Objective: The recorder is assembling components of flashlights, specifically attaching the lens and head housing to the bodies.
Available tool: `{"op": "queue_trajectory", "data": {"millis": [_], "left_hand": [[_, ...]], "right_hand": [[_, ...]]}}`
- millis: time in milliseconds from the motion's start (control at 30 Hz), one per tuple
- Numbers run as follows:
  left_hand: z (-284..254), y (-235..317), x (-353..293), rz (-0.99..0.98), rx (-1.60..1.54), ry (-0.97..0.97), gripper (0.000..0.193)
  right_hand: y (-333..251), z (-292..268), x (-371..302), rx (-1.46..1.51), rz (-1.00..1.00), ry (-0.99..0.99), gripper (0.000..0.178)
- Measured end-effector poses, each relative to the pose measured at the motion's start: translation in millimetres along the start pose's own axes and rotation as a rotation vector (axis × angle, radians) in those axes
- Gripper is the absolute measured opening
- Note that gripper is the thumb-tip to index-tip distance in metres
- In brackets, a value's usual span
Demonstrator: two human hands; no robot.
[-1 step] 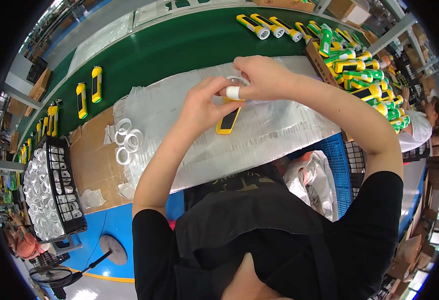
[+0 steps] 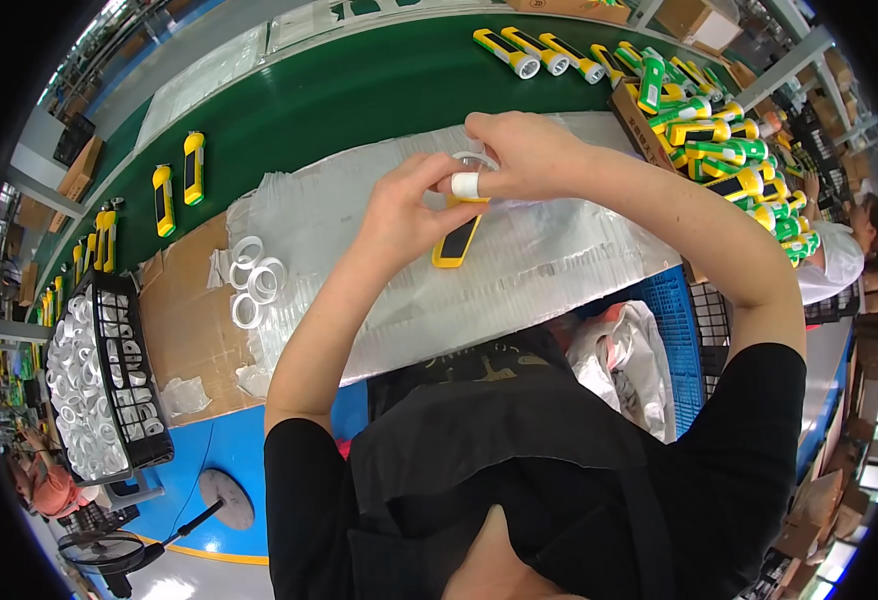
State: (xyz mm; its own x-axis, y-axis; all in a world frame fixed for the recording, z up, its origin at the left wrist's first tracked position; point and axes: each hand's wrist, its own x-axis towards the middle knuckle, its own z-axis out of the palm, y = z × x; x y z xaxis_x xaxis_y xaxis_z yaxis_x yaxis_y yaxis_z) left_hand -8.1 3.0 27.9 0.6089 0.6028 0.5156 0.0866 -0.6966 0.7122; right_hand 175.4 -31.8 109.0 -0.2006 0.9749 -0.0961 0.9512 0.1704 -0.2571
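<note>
Both my hands meet over the padded work surface, holding one yellow flashlight point(image 2: 456, 243) with a dark panel on its body. My left hand point(image 2: 406, 208) is closed, its thumb and fingers at the flashlight's upper end. Curled round the same end from the far side is my right hand point(image 2: 529, 155). A white ring point(image 2: 478, 160) shows between the hands at the flashlight's head; the fingers cover most of it. White tape point(image 2: 466, 185) wraps a finger that appears to be my right hand's. Several loose white rings point(image 2: 259, 280) lie left of my left forearm.
A black basket point(image 2: 124, 370) of white rings stands at the left. Yellow flashlights point(image 2: 194, 168) rest on the green belt point(image 2: 359, 85) beyond the cardboard point(image 2: 194, 335). At the far right, a carton point(image 2: 639, 122) overflows with yellow and green flashlights. A blue crate point(image 2: 674, 335) sits below the table edge.
</note>
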Motion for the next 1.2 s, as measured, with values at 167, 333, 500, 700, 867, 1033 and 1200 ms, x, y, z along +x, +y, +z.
{"op": "queue_trajectory", "data": {"millis": [167,333,500,700,867,1033,1200], "left_hand": [[-2,-2,4,0.04,-0.063,0.039,0.033],[-6,-2,0,0.023,-0.081,0.027,0.032],[-7,0,0,0.011,-0.007,-0.011,0.032],[-4,-4,2,0.059,-0.041,0.002,0.033],[4,-7,-6,0.032,-0.145,0.046,0.046],[-4,-27,-20,0.021,-0.163,0.062,0.097],[-24,12,-29,-0.725,-0.931,-0.876,0.069]], "right_hand": [[32,0,10,0.065,-0.398,0.098,0.058],[-5,-18,4,-0.066,-0.271,-0.132,0.056],[19,1,4,0.1,-0.444,0.374,0.057],[2,-7,2,-0.116,-0.068,0.028,0.055],[22,22,3,0.266,-0.465,0.167,0.038],[7,21,-19,0.355,-0.519,0.347,0.027],[1,30,-20,0.28,-0.659,0.418,0.035]]}}
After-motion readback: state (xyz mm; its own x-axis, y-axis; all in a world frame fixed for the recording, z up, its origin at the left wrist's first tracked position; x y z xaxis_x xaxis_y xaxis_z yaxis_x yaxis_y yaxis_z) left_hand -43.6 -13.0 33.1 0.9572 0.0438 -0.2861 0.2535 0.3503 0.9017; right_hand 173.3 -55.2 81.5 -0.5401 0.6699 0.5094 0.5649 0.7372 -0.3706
